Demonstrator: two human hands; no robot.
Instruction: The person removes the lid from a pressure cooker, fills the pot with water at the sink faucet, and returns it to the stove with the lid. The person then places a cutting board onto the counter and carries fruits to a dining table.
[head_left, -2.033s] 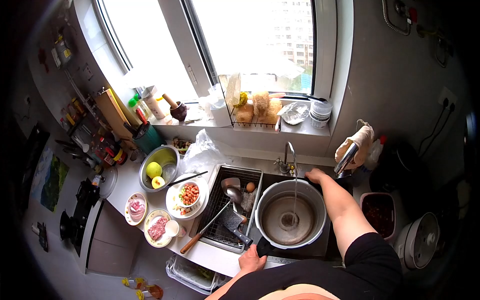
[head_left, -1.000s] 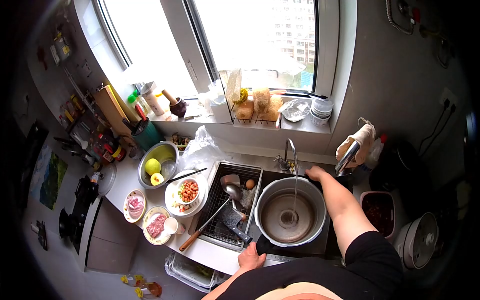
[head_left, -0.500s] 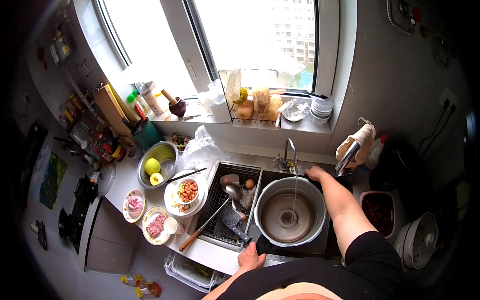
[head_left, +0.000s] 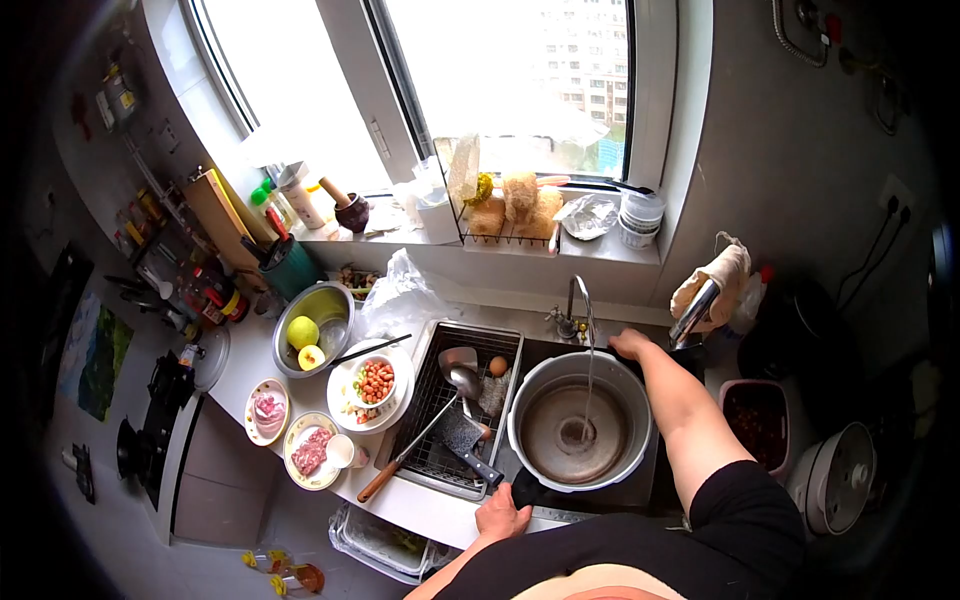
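A large metal pot [head_left: 520, 425] stands in the sink under the faucet [head_left: 580, 290], and a thin stream of water falls into it. Shallow water covers its bottom. My left hand [head_left: 502, 512] is closed at the pot's black handle [head_left: 528, 488], on the near left side. Beyond the pot's far right rim, my right hand [head_left: 628, 345] is curled near the sink's back edge; what its fingers hold is hidden. Left of the pot, a drain rack [head_left: 420, 440] holds a cleaver [head_left: 462, 436], a ladle [head_left: 466, 380], a spatula [head_left: 458, 357] and an egg [head_left: 499, 367].
On the left counter are a bowl of peanuts [head_left: 375, 382], a plate of minced meat [head_left: 312, 452], a dish of pale pink meat [head_left: 268, 412] and a metal basin [head_left: 335, 300] with fruit. A rice cooker [head_left: 840, 480] and a pink tub [head_left: 735, 390] stand at right.
Both hands and the pot stay in place while the water keeps running. The view has shifted very slightly.
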